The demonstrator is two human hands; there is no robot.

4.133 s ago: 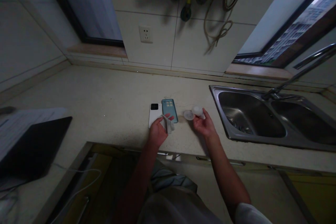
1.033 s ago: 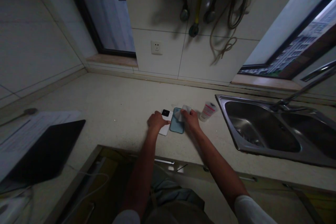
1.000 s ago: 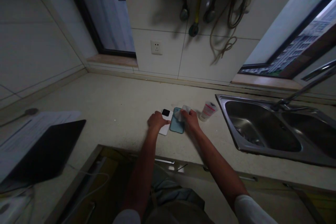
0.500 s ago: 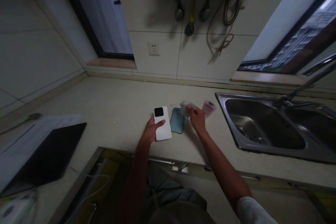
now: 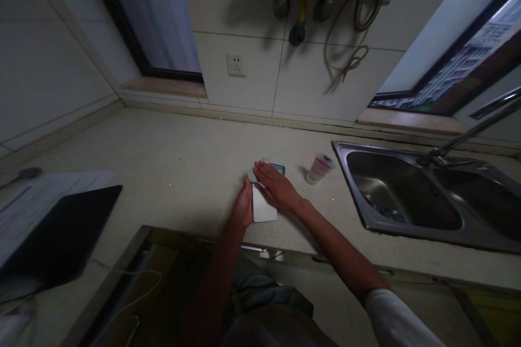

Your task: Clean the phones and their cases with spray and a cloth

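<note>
My left hand [image 5: 243,205] is closed around the left edge of a white smartphone [image 5: 264,207], which lies back side up over the counter. Across the phone's upper end rests my right hand [image 5: 277,187], its fingers stretched together and pressing a thin pale wipe [image 5: 252,177] against the camera area. That camera area is hidden under the fingers and the wipe. Behind the right hand, a corner of the teal phone case [image 5: 279,168] shows; the hand covers most of it. To the right stands a small translucent container [image 5: 319,168] with a pink band.
A double steel sink [image 5: 401,195] with a faucet [image 5: 468,138] is set into the counter [image 5: 195,168] on the right. At the left lie a black laptop [image 5: 61,233], printed papers [image 5: 52,190] and a white cable [image 5: 142,272]. Hoses and a wall socket [image 5: 236,65] are ahead.
My right hand has moved left with the wipe, from above the teal case onto the phone's upper end. The phone has shifted slightly right, and its camera is now covered.
</note>
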